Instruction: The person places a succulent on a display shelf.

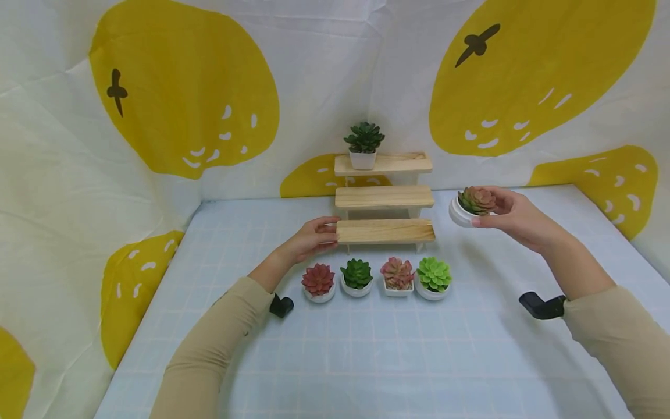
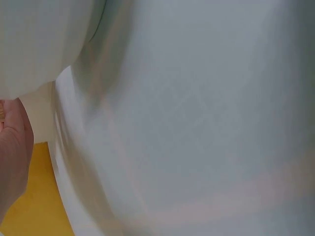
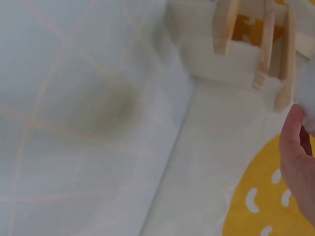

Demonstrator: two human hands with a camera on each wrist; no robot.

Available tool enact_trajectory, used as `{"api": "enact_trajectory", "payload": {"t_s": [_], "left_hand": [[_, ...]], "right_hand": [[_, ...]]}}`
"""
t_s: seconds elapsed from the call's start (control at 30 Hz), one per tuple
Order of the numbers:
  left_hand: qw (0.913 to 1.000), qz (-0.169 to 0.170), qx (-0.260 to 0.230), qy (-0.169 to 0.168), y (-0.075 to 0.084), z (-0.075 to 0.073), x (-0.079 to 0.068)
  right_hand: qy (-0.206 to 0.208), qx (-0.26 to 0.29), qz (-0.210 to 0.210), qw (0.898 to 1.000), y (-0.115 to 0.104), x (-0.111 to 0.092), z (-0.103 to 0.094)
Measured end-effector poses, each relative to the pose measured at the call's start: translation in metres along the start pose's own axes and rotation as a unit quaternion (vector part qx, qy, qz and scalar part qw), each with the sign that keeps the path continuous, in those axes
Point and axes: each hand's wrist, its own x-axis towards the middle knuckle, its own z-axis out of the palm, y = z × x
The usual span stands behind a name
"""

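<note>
My right hand (image 1: 515, 218) holds a potted succulent (image 1: 476, 201) with reddish-green leaves in the air, right of a three-step wooden shelf (image 1: 385, 231). Its thumb and fingers pinch the round white pot, which is tilted. In the right wrist view, part of the white pot (image 3: 306, 101) shows at the fingertips. My left hand (image 1: 310, 240) grips the left end of the shelf's lowest step. Only part of the left hand (image 2: 14, 147) shows at the edge of the left wrist view. A dark green succulent (image 1: 364, 139) in a square white pot stands on the top step's left side.
In front of the shelf stand a red succulent (image 1: 319, 281), a green succulent (image 1: 357, 276), a pink succulent (image 1: 398, 276) and a bright green succulent (image 1: 433, 277), all in white pots. Behind the pale checked tabletop (image 1: 335, 361) hangs a white cloth (image 1: 324, 70) with yellow fruit shapes.
</note>
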Motion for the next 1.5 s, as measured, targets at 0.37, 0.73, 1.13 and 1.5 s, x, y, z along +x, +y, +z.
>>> {"api": "enact_trajectory", "payload": {"t_s": [0.37, 0.73, 1.13, 1.5], "left_hand": [[1.0, 0.0, 0.001, 0.003, 0.0, 0.0, 0.0], [0.9996, -0.018, 0.006, 0.019, 0.005, 0.002, 0.001], [0.9994, -0.024, 0.006, 0.024, 0.006, 0.004, -0.001], [0.9995, -0.022, 0.004, 0.024, 0.005, 0.004, -0.001]], "right_hand": [[0.018, 0.03, -0.021, 0.999, -0.019, 0.021, 0.002], [0.022, 0.034, -0.025, 0.999, -0.044, 0.048, 0.006], [0.034, 0.067, -0.024, 0.997, -0.065, 0.074, 0.02], [0.065, 0.068, -0.003, 0.996, -0.078, 0.097, 0.038]]}}
